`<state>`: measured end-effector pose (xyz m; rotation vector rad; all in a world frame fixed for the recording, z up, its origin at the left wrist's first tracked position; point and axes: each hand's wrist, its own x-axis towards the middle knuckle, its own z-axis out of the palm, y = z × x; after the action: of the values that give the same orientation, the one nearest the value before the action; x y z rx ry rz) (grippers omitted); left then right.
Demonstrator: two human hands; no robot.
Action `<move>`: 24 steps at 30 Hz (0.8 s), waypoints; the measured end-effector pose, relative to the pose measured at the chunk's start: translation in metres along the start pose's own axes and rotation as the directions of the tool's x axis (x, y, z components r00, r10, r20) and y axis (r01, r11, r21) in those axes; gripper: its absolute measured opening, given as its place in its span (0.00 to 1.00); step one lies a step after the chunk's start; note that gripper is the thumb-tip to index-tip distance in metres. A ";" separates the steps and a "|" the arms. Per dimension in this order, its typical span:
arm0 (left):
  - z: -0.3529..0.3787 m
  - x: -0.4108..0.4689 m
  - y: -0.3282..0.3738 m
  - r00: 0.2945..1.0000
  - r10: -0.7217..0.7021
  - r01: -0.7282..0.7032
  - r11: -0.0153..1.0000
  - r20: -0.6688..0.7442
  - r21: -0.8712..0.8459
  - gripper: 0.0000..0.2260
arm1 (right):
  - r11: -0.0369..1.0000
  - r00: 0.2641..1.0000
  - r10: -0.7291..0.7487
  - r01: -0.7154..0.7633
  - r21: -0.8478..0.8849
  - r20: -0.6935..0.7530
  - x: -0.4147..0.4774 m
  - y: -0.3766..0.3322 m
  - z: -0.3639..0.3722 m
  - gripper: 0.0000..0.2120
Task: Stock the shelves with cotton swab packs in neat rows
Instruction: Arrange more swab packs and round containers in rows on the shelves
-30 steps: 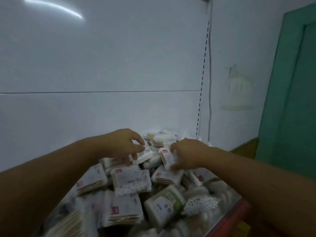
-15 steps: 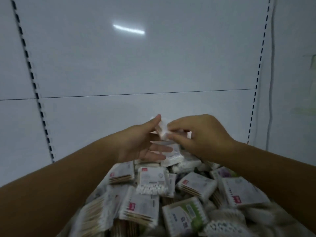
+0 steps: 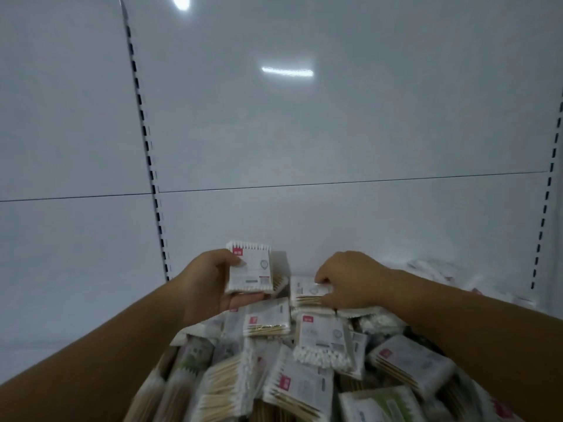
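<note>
A heap of cotton swab packs in clear wrap with red labels fills the lower middle of the view. My left hand holds one white pack upright above the heap, thumb on its front and fingers under it. My right hand reaches down on the heap's far side and grips another pack lying flat, thumb at its near edge. A few more packs lie on the shelf at the back right.
A white shelf back panel rises behind the heap, with slotted uprights on the left and right. A horizontal seam crosses the panel. A few green-labelled packs lie in the near part of the heap.
The hands met over one pack half a second ago; now they are apart. My left hand holds that pack upright, and my right hand has dropped onto another pack. The view has shifted left.
</note>
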<state>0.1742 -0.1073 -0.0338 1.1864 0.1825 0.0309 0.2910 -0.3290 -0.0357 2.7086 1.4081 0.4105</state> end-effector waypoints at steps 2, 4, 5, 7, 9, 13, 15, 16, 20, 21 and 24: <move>-0.008 -0.001 0.000 1.000 -0.018 0.018 1.000 0.008 -0.015 0.19 | 0.998 0.991 -0.043 0.048 0.035 -0.124 -0.004 -0.001 -0.008 0.13; -0.012 0.001 0.000 0.999 -0.029 0.029 1.000 -0.024 -0.012 0.16 | 0.985 0.960 -0.067 0.107 0.134 -0.271 -0.011 -0.002 -0.018 0.12; -0.013 0.003 0.000 0.998 -0.031 0.031 0.999 -0.050 -0.009 0.16 | 0.971 0.923 -0.094 0.169 0.172 -0.373 -0.016 -0.003 -0.023 0.12; -0.008 0.007 -0.001 0.998 -0.042 0.042 0.999 -0.044 0.006 0.16 | 0.930 0.796 -0.186 0.332 0.157 -0.576 -0.023 -0.006 -0.030 0.11; 0.005 0.009 -0.005 0.996 -0.069 0.065 0.996 0.059 0.064 0.19 | 0.893 0.695 -0.291 0.444 0.073 -0.658 -0.026 -0.011 -0.033 0.09; 0.029 0.016 -0.016 0.996 0.040 -0.050 0.990 0.081 0.129 0.16 | 0.937 0.864 -0.152 0.281 0.210 -0.479 -0.023 0.006 -0.040 0.14; 0.030 0.018 -0.017 0.994 0.104 -0.105 0.988 0.022 0.116 0.10 | 0.962 0.946 0.036 0.054 0.266 -0.321 -0.026 0.029 -0.040 0.20; 0.028 0.018 -0.016 0.993 0.114 -0.114 0.989 -0.003 0.099 0.08 | 0.975 0.974 0.076 -0.028 0.220 -0.212 -0.029 0.039 -0.038 0.23; 0.016 0.014 -0.010 0.991 0.121 -0.115 0.987 -0.049 0.110 0.10 | 0.977 0.985 -0.003 0.041 -0.212 0.175 -0.040 0.033 -0.009 0.17; 0.013 0.011 -0.009 0.990 0.126 -0.119 0.987 -0.059 0.104 0.10 | 0.959 0.987 -0.038 0.080 -0.271 0.157 -0.039 0.029 -0.004 0.12; 0.000 -0.001 -0.005 0.987 0.138 -0.135 0.990 -0.076 0.043 0.10 | 0.957 0.998 -0.057 0.055 -0.285 0.002 -0.040 0.022 -0.005 0.09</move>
<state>0.1731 -0.1099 -0.0383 1.2350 0.1712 0.1957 0.2848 -0.3747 -0.0352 2.4341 1.3087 0.5705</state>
